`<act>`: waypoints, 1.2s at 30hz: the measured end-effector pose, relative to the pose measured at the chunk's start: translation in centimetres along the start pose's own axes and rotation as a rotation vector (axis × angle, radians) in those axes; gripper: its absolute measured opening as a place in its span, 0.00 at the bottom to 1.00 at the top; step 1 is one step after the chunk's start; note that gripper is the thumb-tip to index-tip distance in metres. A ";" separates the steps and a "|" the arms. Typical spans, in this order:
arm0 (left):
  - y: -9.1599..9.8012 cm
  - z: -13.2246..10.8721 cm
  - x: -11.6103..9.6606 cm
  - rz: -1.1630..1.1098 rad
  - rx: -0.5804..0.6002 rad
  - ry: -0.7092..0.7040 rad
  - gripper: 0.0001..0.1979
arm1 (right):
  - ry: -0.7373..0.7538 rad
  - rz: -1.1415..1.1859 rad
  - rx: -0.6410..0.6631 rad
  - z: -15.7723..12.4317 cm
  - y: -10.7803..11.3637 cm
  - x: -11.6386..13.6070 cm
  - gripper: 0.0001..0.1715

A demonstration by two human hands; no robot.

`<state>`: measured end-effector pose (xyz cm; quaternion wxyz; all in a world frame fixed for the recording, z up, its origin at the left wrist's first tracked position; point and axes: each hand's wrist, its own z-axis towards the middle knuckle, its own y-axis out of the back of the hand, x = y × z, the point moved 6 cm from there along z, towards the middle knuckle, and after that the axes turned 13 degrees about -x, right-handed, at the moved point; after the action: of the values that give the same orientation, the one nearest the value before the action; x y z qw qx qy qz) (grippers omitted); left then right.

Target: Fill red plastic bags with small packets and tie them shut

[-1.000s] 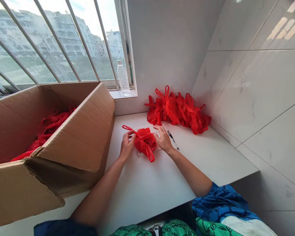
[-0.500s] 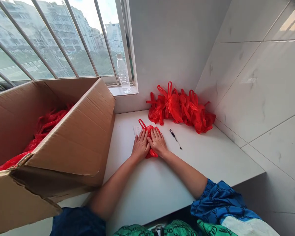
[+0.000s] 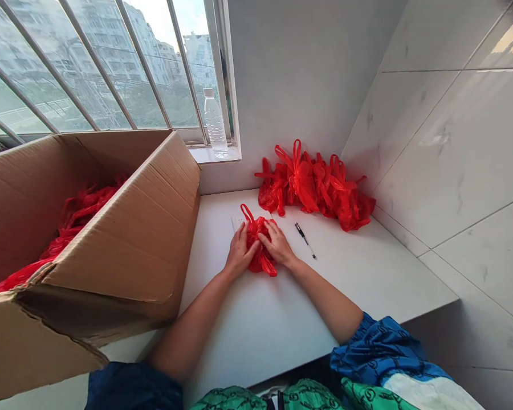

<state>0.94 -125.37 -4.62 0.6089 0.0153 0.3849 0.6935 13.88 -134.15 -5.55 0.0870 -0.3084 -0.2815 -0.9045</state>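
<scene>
A knotted red plastic bag [image 3: 261,263] lies on the white tabletop, one handle loop standing up at its far side. My left hand [image 3: 240,250] cups its left side, thumb pressed on the plastic. From the right, my right hand [image 3: 277,245] grips it with the thumb near the middle and fingers along the far edge. What the bag contains is hidden. A white slip of paper [image 3: 236,222] shows partly beside my left fingertips. Just right of my right hand lies a black-and-clear pen [image 3: 304,239].
Several tied red bags [image 3: 316,185] are heaped against the back wall. At the left stands a large open cardboard box [image 3: 128,228] with more red bags [image 3: 74,222] inside. A clear water bottle [image 3: 215,125] stands on the sill of the barred window.
My hands have gone from lying flat on top of the red bag to its two sides. More of the bag shows between them, and it looks fuller.
</scene>
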 end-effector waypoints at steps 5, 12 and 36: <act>3.0 0.4 1.2 0.151 -0.187 0.177 0.16 | 0.007 -0.006 -0.150 0.2 3.7 1.7 0.23; 1.6 0.2 -0.8 -0.267 -0.042 0.214 0.14 | -0.151 0.219 0.005 -0.1 2.9 1.9 0.13; 1.8 -0.1 -2.8 -1.119 -0.043 0.801 0.24 | -0.987 1.339 0.259 -1.0 0.5 -0.7 0.12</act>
<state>0.09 -127.75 -2.45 0.6864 -0.4553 0.5163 0.2345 14.09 -135.13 -6.42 0.5067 -0.7580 -0.1466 -0.3837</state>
